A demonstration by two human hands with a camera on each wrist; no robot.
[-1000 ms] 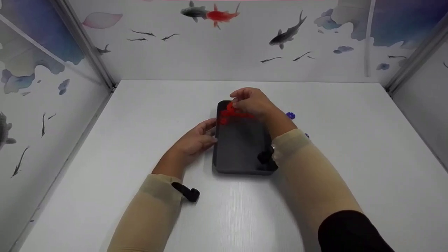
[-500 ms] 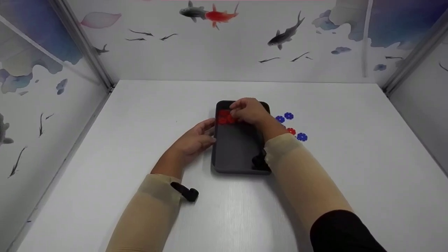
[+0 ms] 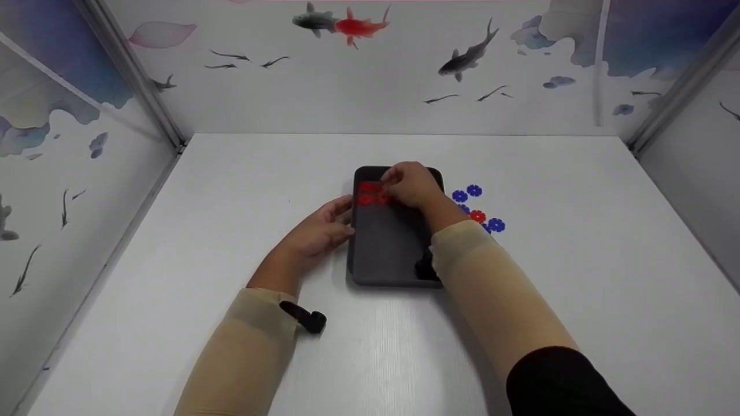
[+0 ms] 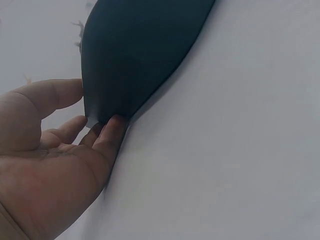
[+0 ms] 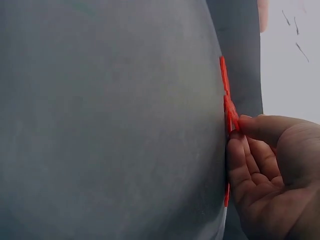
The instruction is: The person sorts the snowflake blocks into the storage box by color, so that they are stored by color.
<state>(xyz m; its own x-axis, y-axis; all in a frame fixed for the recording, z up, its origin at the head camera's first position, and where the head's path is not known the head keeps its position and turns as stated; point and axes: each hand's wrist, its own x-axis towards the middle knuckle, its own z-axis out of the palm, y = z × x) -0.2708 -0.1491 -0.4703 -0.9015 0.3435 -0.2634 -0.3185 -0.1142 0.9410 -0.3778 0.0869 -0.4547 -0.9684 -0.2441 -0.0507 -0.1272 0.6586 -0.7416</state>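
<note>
A dark grey rectangular tray [image 3: 393, 248] lies on the white table, with several red flower-shaped plastic discs [image 3: 367, 193] laid flat in rows at its far end. Over these, my right hand [image 3: 413, 186] pinches a red disc [image 5: 232, 112] between thumb and fingers, low and tilted against the others. Part of the row is hidden under this hand. My left hand [image 3: 318, 232] rests at the tray's left side, and in the left wrist view its thumb and fingertips [image 4: 116, 125] touch the outer wall without curling round it.
Right of the tray lie several loose blue flower-shaped discs [image 3: 474, 190] and a single red flower disc [image 3: 477, 216], partly hidden by the right forearm. Printed panels with fish [image 3: 468, 58] wall the table at the back and sides.
My right hand has come down nearer into the tray with the red disc. The loose discs on the right have come into view. The left hand has kept its place at the tray.
</note>
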